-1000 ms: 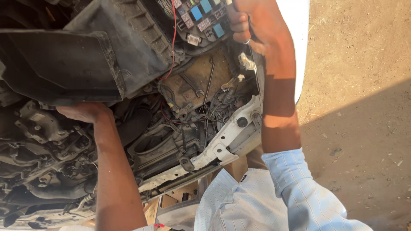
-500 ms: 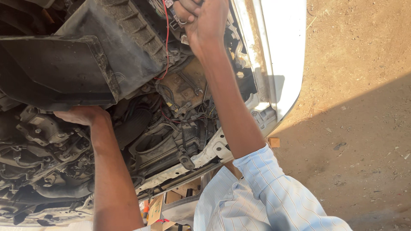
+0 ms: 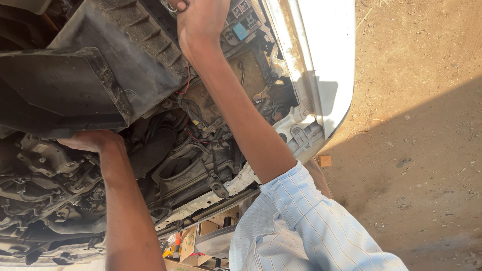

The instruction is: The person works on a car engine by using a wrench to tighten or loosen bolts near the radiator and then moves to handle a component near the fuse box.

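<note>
I look down into a car's engine bay. My left hand (image 3: 90,141) is tucked under the lower edge of a large black plastic air box (image 3: 75,85) and grips it, with the fingertips hidden beneath. My right hand (image 3: 201,20) reaches across to the top of the view, beside an open fuse box (image 3: 241,25) with a blue part. Its back faces me and its fingers are cut off by the frame edge. A thin red wire (image 3: 187,83) runs down below my wrist. I wear a light blue striped sleeve (image 3: 311,226).
Dusty engine parts, hoses and brackets (image 3: 45,190) fill the lower left. The white car body edge (image 3: 321,65) borders the bay on the right, with bare dirt ground (image 3: 416,125) beyond. Cardboard boxes and small items (image 3: 196,241) lie low under the front.
My right hand has moved left and up, from the right edge of the fuse box to its left side. The view shifted too. My left hand stays under the air box.
</note>
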